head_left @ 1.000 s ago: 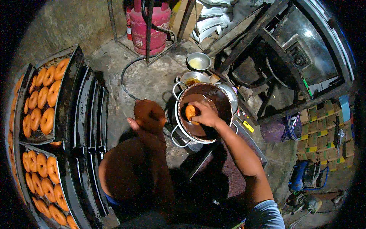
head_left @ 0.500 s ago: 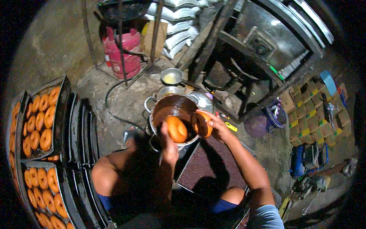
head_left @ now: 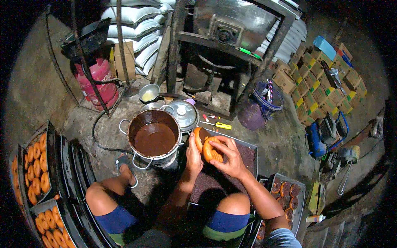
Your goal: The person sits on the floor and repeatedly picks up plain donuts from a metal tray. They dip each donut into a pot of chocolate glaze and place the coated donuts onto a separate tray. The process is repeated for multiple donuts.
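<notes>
My left hand (head_left: pixel 193 159) is closed round a doughnut (head_left: pixel 198 139) whose face is coated in dark chocolate. My right hand (head_left: pixel 230 159) grips another golden doughnut (head_left: pixel 212 151) from above, close against the first; its far face is hidden. Both are held over the left part of a shallow tray (head_left: pixel 256 159) spread with dark chocolate sprinkles (head_left: pixel 214 184). Left of my hands stands a two-handled pot (head_left: pixel 137 120) holding melted chocolate (head_left: pixel 154 139).
Racked trays of plain doughnuts (head_left: pixel 37 165) stand at the left. At the lower right a tray (head_left: pixel 299 208) holds chocolate-topped doughnuts (head_left: pixel 294 203). Beyond the pot lie a metal lid (head_left: pixel 185 117), a small bowl (head_left: pixel 149 93) and a yellow-handled tool (head_left: pixel 223 125). A pink gas cylinder (head_left: pixel 97 84) stands behind.
Both hands have carried the doughnuts from over the pot to the right, above the sprinkle tray. My view has turned right, bringing the tray of coated doughnuts into sight.
</notes>
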### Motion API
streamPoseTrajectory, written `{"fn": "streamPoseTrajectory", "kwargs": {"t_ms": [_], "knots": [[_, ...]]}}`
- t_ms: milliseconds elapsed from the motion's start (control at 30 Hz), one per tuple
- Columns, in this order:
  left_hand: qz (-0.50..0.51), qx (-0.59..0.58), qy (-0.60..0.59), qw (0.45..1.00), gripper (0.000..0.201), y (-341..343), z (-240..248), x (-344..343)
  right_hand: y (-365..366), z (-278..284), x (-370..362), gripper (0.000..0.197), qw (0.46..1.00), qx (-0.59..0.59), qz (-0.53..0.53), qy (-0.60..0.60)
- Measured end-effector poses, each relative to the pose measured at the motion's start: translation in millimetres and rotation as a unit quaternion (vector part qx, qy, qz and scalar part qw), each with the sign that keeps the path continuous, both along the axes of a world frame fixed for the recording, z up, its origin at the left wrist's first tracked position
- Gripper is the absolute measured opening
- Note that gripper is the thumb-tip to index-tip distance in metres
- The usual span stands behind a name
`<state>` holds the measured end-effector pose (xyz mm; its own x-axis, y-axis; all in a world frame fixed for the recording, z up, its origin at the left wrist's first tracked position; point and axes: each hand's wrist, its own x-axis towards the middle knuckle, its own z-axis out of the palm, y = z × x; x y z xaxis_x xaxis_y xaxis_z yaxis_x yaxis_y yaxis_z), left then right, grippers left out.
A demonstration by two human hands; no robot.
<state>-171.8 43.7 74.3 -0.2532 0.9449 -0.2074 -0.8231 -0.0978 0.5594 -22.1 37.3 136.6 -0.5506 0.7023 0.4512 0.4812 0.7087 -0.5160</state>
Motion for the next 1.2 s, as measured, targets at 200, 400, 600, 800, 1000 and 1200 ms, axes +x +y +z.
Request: {"fn": "streamPoseTrajectory", "kwargs": {"t_ms": [200,400,600,800,1000,1200], "knots": [[-0.092,0.048,-0.006,0.995,0.048,2.3,-4.1,22.8,-13.8,0.6,24.2,0.056,0.999,0.021,-0.043,0.012],[-0.232,0.068,0.012,0.970,0.040,-4.9,-16.5,45.6,12.8,-4.9,36.5,0.050,0.972,-0.021,-0.187,0.143],[-0.128,0.114,0.114,0.979,0.041,9.0,-41.6,50.4,-6.3,-23.1,39.3,0.049,0.961,-0.189,-0.156,0.127],[-0.189,0.065,0.115,0.973,0.035,6.5,-52.4,68.9,3.2,-32.3,46.0,0.037,0.944,-0.148,-0.236,0.175],[0.019,0.249,0.641,0.726,0.047,-6.9,-33.9,51.1,6.1,-55.8,62.9,0.031,0.687,-0.469,-0.087,0.548],[-0.032,0.260,0.745,0.614,0.050,-29.9,-67.4,27.2,28.5,-121.1,105.7,0.023,0.743,-0.418,-0.164,0.496]]}}
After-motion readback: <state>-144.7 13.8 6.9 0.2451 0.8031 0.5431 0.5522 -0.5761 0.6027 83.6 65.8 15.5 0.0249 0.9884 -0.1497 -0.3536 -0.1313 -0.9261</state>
